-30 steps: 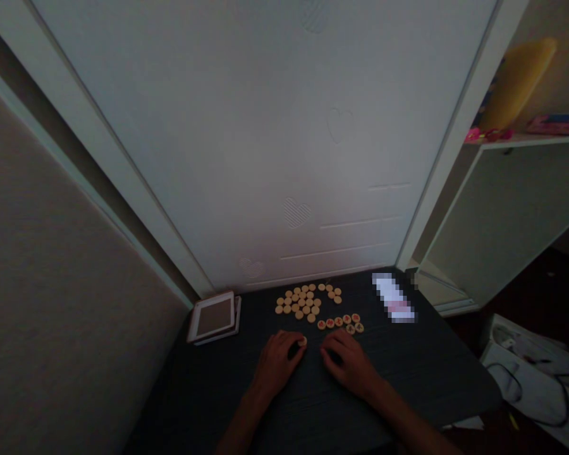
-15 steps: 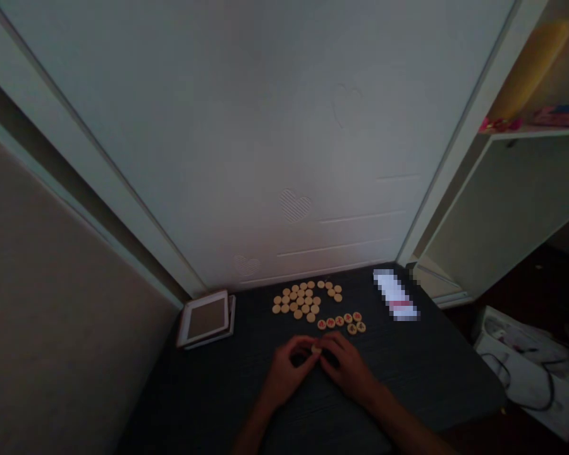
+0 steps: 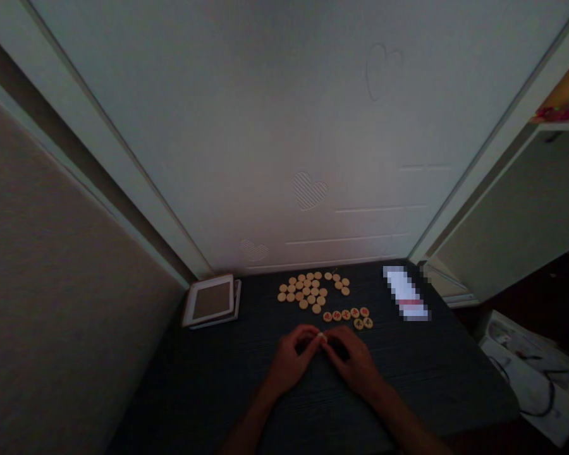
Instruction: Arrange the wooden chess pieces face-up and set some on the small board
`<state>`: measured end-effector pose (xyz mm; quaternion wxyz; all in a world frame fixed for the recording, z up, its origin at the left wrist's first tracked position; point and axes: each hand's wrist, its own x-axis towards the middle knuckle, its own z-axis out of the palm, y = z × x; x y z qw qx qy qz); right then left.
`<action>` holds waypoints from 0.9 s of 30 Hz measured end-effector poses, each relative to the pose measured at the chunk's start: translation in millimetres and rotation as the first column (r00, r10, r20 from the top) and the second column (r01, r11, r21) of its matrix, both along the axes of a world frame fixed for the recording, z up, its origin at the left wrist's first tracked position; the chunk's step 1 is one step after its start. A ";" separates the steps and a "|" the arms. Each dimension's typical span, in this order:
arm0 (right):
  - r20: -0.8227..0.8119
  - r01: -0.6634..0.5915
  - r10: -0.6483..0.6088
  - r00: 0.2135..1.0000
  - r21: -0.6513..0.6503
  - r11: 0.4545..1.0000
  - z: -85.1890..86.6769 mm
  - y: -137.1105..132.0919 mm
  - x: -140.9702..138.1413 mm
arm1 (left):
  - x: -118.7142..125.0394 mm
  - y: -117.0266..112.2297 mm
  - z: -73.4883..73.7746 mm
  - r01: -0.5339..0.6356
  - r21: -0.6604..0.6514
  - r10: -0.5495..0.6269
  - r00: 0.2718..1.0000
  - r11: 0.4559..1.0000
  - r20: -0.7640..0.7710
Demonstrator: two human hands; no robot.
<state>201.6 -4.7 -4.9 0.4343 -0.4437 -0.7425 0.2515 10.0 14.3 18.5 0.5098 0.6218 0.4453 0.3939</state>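
Dim room, dark table (image 3: pixel 218 392) against white heart-embossed panel (image 3: pixel 284 126), white shelf (image 3: pixel 512 208) right

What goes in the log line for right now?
left hand: holds round piece | right hand: fingertips at same piece | behind: disc pile, red-marked row

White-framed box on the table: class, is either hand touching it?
No: the left hand and right hand meet at a small piece, well apart from the white-framed box off to the left.
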 end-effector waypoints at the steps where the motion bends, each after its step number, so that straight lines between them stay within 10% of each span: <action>1: -0.001 -0.011 0.011 1.000 0.004 1.000 0.4 -0.1 -0.1 | 0.5 -0.3 -0.5 -0.006 -0.009 0.006 1.000 1.000 0.011; 27: -0.028 -0.015 0.015 1.000 -0.014 1.000 10.1 0.1 -2.0 | -0.7 -2.6 4.0 0.023 0.011 -0.023 1.000 1.000 -0.011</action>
